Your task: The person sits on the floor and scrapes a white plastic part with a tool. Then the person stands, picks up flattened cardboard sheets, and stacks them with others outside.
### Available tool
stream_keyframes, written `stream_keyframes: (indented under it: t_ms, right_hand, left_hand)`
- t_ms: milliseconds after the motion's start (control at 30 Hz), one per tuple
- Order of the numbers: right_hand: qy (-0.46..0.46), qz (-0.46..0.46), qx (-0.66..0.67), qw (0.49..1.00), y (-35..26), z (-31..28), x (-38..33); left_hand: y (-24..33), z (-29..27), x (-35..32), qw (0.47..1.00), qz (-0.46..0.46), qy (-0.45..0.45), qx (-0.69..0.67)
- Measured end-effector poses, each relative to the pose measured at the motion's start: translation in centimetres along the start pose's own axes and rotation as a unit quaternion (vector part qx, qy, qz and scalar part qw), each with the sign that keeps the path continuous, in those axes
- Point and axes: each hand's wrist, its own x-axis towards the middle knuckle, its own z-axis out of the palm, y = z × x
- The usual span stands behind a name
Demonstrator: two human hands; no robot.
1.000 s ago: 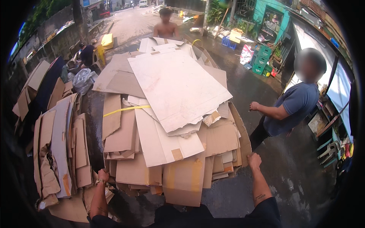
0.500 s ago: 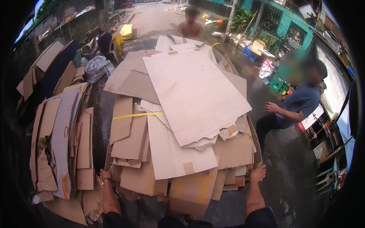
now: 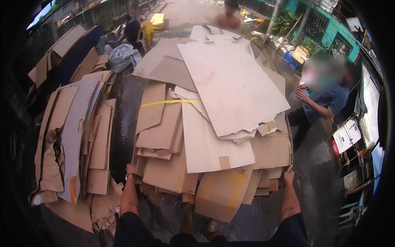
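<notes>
A high, loose heap of flattened cardboard boxes [image 3: 164,144] stands before me, with a large pale cardboard sheet [image 3: 234,86] lying on top. A yellow strap [image 3: 170,101] crosses its left part. At the heap's near left corner, my left hand [image 3: 130,169] is closed, but what it grips is hidden. My right hand [image 3: 289,177] is closed at the near right corner, just below a short pale stub that I cannot identify. Between my arms, a brown cardboard flap with yellow tape [image 3: 222,193] hangs down the front.
Another cardboard stack [image 3: 78,136] leans close on the left. A person in a grey-blue shirt [image 3: 333,99] stands at the right, and a bare-chested person [image 3: 228,20] is beyond the heap. Further back are a grey sack [image 3: 121,57] and a blue crate [image 3: 290,60]. The pavement [image 3: 317,181] looks wet.
My right hand, whose fingers lay against the heap's side, is now closed in a fist lower on the corner. The heap and surroundings have shifted right and up in view.
</notes>
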Motion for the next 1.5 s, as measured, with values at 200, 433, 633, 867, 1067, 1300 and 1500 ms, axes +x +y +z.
stream_keyframes:
  t_ms: [200,433,633,867,1067,1300,1500]
  right_hand:
    - [-0.025,-0.03,0.087,0.995,1.0,0.9,-0.6]
    - [-0.088,0.034,0.21,0.973,-1.7,-0.1,-4.7]
    - [-0.156,0.096,0.328,0.927,0.6,-5.5,-16.7]
    - [-0.143,0.086,0.211,0.963,1.2,-1.5,-10.8]
    - [-0.071,0.01,0.173,0.982,0.9,-2.0,-9.3]
    - [-0.07,-0.064,0.043,0.995,2.0,0.8,-4.6]
    - [-0.054,-0.042,0.039,0.997,-0.6,-1.8,-3.7]
  left_hand:
    - [3.6,-2.2,-5.1,0.997,0.036,0.024,-0.065]
    - [12.2,-3.8,-12.8,0.974,0.19,0.07,-0.1]
    - [2.3,-13.3,-18.0,0.953,0.175,-0.006,-0.248]
    - [-0.8,-5.9,-16.1,0.81,0.076,-0.044,-0.58]
    - [8.8,-8.3,-16.6,0.991,0.038,0.132,0.013]
    - [7.5,-10.0,-15.9,0.993,0.002,0.107,-0.056]
    - [9.3,-8.8,-13.8,0.988,0.093,0.112,-0.048]
